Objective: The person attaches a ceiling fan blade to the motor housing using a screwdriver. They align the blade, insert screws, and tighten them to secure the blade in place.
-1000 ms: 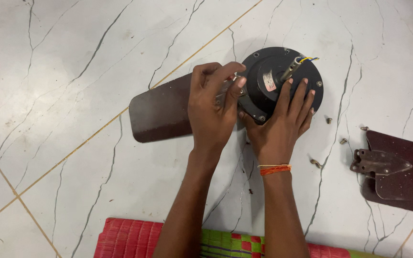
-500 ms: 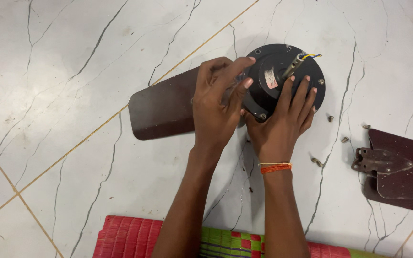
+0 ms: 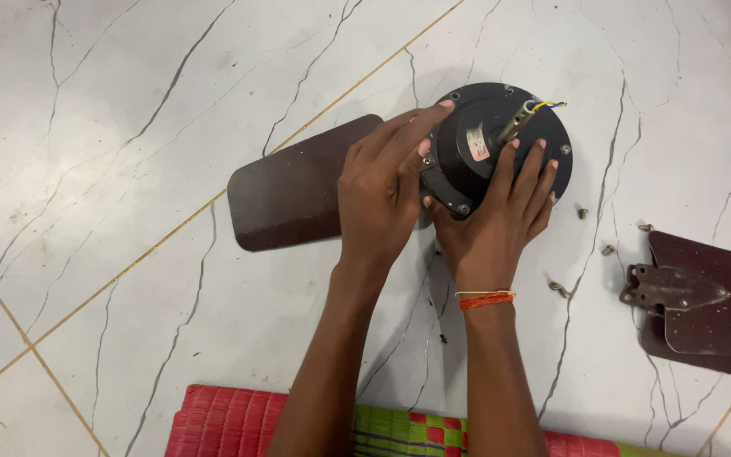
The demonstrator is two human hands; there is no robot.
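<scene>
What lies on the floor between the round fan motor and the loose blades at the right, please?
In the head view, small loose screws lie on the marble floor between motor and blades.

Left hand (image 3: 378, 190) index finger now stretched straight onto top rim of fan motor (image 3: 497, 148), earlier curled at blade joint. Right hand (image 3: 492, 220) fingers spread slightly wider over motor housing.
</scene>
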